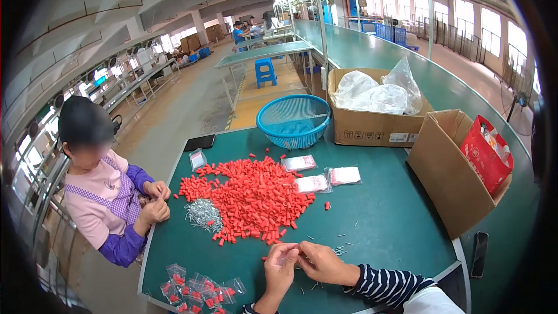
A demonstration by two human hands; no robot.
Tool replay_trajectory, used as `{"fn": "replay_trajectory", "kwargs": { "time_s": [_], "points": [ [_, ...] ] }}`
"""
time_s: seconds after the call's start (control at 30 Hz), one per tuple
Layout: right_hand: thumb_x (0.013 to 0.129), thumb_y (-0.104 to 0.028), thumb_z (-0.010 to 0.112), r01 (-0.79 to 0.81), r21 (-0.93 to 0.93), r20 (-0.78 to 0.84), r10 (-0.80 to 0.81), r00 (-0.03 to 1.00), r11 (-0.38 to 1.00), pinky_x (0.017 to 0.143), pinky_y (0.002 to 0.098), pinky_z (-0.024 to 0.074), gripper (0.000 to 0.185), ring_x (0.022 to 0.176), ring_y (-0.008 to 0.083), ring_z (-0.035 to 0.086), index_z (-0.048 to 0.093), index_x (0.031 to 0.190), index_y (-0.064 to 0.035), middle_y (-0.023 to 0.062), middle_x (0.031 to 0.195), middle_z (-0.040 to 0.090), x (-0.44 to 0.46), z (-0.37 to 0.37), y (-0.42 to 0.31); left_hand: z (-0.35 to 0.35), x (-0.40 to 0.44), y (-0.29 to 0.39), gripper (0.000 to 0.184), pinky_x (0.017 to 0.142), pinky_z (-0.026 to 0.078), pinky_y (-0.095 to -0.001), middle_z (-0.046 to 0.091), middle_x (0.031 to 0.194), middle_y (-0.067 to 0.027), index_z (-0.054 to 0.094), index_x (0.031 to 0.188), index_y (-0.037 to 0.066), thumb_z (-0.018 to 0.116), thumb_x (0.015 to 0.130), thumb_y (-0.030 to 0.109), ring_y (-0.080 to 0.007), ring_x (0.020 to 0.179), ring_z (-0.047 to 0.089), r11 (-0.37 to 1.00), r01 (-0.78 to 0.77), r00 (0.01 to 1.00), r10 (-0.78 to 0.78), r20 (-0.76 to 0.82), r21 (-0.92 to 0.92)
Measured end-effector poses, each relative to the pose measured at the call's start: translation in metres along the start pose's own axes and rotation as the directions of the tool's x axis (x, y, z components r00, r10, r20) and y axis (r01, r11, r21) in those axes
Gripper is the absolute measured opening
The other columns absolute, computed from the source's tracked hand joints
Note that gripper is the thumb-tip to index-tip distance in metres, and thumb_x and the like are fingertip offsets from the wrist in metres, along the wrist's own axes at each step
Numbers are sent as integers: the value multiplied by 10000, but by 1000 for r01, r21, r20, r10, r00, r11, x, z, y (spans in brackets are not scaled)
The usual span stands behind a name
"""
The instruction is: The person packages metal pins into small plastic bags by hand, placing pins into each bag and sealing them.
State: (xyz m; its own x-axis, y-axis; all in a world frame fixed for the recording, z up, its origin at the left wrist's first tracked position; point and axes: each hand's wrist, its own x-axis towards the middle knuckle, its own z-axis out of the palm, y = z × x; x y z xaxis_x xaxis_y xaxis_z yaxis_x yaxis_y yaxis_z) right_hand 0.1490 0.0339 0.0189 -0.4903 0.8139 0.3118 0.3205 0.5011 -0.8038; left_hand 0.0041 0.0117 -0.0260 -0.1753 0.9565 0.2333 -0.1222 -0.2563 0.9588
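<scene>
Red plastic pcs (256, 195): bulk loose, mid-table; screw heap (203, 215) adj. Several clear bags (195, 292) w/ red pcs at near L corner. Est. early stage, most qty unbagged. L hand (280, 264) & R hand (321, 263): fingers pinched, tips together nr loose screws (339, 250); item gripped, if any, can't tell.

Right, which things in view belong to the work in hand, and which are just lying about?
Seemingly in the work:
red pieces
silvery pins, heaped and loose
small bags holding red pieces
flat packets, perhaps

Probably just lying about:
phone at right
blue basket
cardboard box with red carrier bag
</scene>
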Motion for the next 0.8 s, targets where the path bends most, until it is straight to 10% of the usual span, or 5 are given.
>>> {"fn": "replay_trajectory", "kwargs": {
  "time_s": [0.2,0.33,0.47,0.8],
  "points": [
    [924,-75,579,133,151,-148,-111,983,980,614,380,501,135,673,300,632,566,1030,8,165,816,620,14,-20,13,6,12,13,208,575,466,-226,643,822,-44,644,1010,-7,640,952,193,-85,648,566,991,128,992,-127,24,-45],
    [947,-158,624,-47,383,-95,90,991,923,627,255,476,213,728,80,573,584,1079,5,56,854,617,19,-33,17,19,25,19,174,557,455,-221,659,803,-46,653,970,3,649,944,175,-87,626,569,991,115,992,-118,-34,-72],
    [943,-199,651,-236,599,108,216,971,765,657,231,473,237,774,61,559,592,1075,-10,5,895,621,14,-29,41,37,30,22,161,552,431,-202,662,803,-36,656,938,3,675,925,163,-66,627,552,954,193,975,-213,-63,-229],
    [967,-136,602,-261,768,63,336,940,586,725,221,470,138,818,57,561,593,1025,-11,-11,888,612,18,-30,44,25,24,18,212,546,368,-190,617,802,8,674,1046,-6,699,901,147,-34,632,485,970,240,969,-238,-60,26]
  ]
}}
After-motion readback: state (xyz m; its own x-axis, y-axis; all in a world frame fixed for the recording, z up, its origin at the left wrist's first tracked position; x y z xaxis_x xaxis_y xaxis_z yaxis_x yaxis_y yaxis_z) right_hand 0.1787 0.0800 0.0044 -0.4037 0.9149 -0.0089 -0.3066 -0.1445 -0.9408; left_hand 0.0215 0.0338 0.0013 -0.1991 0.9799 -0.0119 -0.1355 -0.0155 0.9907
